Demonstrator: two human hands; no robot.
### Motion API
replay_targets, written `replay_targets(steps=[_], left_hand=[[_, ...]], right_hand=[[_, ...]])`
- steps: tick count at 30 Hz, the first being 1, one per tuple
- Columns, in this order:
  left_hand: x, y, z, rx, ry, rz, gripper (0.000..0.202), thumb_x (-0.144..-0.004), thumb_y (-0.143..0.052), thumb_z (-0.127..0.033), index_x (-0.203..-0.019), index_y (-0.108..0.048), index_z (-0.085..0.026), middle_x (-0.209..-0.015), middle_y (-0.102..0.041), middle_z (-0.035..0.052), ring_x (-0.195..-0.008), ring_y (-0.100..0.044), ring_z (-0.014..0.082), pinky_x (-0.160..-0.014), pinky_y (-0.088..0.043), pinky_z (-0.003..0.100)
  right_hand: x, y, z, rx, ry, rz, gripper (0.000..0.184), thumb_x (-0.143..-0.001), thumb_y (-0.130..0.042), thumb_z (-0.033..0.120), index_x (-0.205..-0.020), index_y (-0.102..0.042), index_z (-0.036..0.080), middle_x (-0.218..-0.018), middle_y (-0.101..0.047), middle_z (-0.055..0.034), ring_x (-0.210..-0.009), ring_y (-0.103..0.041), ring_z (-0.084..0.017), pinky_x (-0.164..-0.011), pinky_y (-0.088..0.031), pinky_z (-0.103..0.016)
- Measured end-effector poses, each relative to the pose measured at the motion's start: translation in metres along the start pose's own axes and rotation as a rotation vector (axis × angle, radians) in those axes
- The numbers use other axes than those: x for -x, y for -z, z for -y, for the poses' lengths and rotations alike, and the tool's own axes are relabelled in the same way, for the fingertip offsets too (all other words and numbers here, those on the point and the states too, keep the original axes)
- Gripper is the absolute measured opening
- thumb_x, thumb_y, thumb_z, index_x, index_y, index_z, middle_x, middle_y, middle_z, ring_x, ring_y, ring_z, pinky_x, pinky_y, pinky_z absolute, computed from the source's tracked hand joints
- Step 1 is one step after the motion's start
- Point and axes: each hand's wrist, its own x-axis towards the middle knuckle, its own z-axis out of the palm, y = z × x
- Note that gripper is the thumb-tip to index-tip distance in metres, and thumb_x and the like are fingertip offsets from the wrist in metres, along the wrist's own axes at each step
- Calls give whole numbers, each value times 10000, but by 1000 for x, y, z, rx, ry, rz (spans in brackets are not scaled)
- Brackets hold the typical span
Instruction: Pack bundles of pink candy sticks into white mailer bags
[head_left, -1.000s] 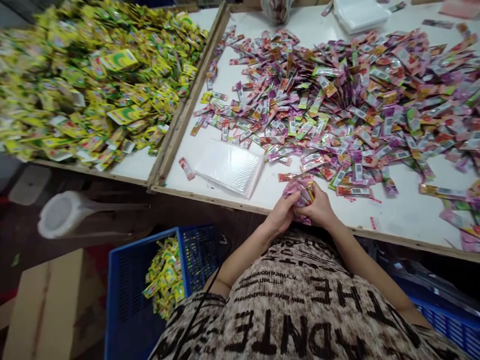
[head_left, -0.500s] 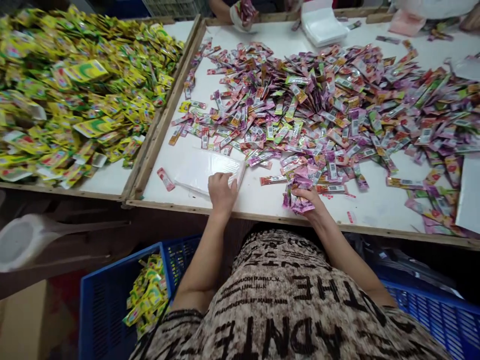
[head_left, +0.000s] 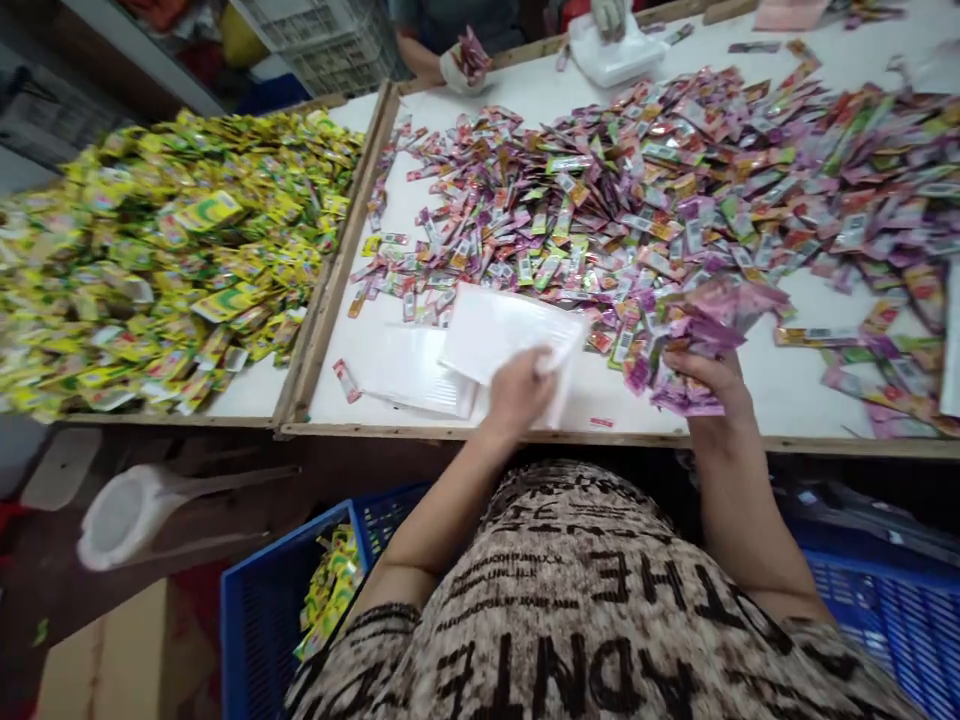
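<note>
My left hand (head_left: 523, 390) is closed on a clear plastic bag (head_left: 502, 328), its fingers pinching the right end. Below and to the left, a stack of the same flat bags (head_left: 416, 370) lies on the white table (head_left: 330, 400). In my right hand (head_left: 716, 385) is a bunch of purple and pink candy sachets (head_left: 694, 330), gripped between thumb and fingers above the table's front part. A wide heap of similar small sachets (head_left: 585, 190) in purple, orange and green spreads behind both hands. One loose red sachet (head_left: 346, 381) lies left of the bags.
Beyond a wooden divider (head_left: 341, 240) lies a big pile of yellow packets (head_left: 187, 250). Across the table, a co-worker's gloved hand (head_left: 463, 72) holds sachets, and another gloved hand (head_left: 609, 18) rests at white bags. Below are a blue crate (head_left: 259, 600) and a white stool (head_left: 124, 515).
My left hand has lifted a bag off the stack and moved it to the right. My right hand has moved right and up with its bunch of sachets. The view has shifted.
</note>
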Motion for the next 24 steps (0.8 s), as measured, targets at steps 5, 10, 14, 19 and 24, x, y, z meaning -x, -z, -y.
replay_targets(steps=[5, 10, 14, 19, 24], left_hand=[[-4, -89, -70, 428, 90, 198, 52, -707, -722, -182, -758, -721, -175, -720, -687, 64, -774, -647, 241, -744, -464, 318], [-13, -92, -45, 522, 162, 106, 214, -852, -544, -270, -890, -713, -145, -682, -660, 10, -613, -581, 147, -610, -437, 243], [-23, -86, -44, 534, 152, 52, 190, -806, -597, -257, -901, -727, -156, -568, -557, -42, -534, -503, 125, -570, -399, 233], [-28, -78, -77, 271, -270, 30, 166, -819, -580, -165, -854, -739, -197, -694, -637, 30, -706, -592, 183, -723, -429, 294], [5, -68, -73, -155, -369, -129, 323, -818, -539, -86, -1091, -694, -158, -902, -661, 123, -869, -612, 261, -751, -419, 349]], right_hand=[[-15, -3, -4, 740, -1, 163, 604, -584, -838, 387, -1108, -626, 175, -910, -725, -73, -842, -687, -275, -759, -529, -377], [4, 15, -56, 1525, 101, 281, 685, -805, -711, 369, -1355, -486, 28, -1035, -706, -205, -953, -657, -317, -863, -455, -396], [18, 8, -70, 1657, 311, 410, 494, -936, -494, 209, -1386, -489, 5, -1059, -683, -238, -974, -622, -318, -884, -411, -428], [-2, 5, -65, 1599, 262, 471, 308, -874, -530, 183, -1132, -662, 80, -1022, -707, -184, -956, -643, -305, -846, -429, -390], [-17, 7, -61, 1553, 107, 389, 287, -812, -621, 255, -1047, -691, 104, -1021, -730, -176, -948, -689, -324, -789, -483, -367]])
